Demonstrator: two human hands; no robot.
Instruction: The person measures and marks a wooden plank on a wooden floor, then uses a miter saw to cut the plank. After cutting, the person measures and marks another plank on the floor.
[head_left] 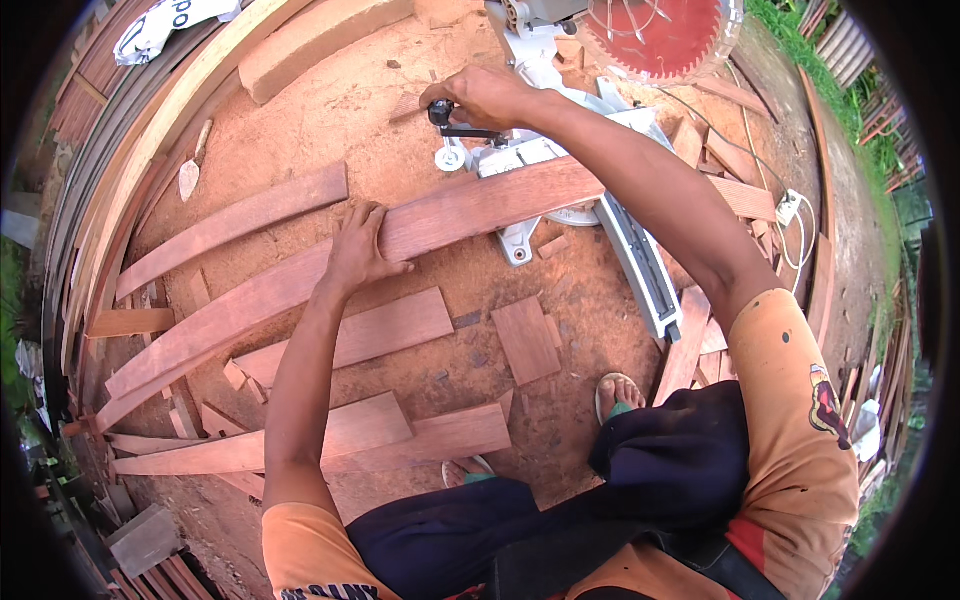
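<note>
Step in hand: as I read it, I am setting up a cut on the long reddish plank (440, 215), with the mitre saw (560, 150) at the top centre of the frame.
Plank: it runs from the lower left up to the centre right, lying across the saw's grey base and, I judge, against its fence; the far end rests on the sawdust-covered ground (330, 120).
Left hand (355, 250): pressed flat on the plank's near edge, left of centre, fingers spread and curled over the wood, gripping nothing else.
Right hand (485, 95): at the top centre, fingers closed around a small black knob (442, 112) on the saw's clamp arm.
Blade: the red toothed blade (655, 35) is raised at the top right, apart from the wood.
Doing it well: I would keep the left palm bearing down and toward the fence so the curved plank cannot rock, and tighten the knob fully before the blade comes down.
Risk: offcuts (525, 340) lie scattered near my sandalled feet (615, 395); I cannot tell whether the plank sits flush.
</note>
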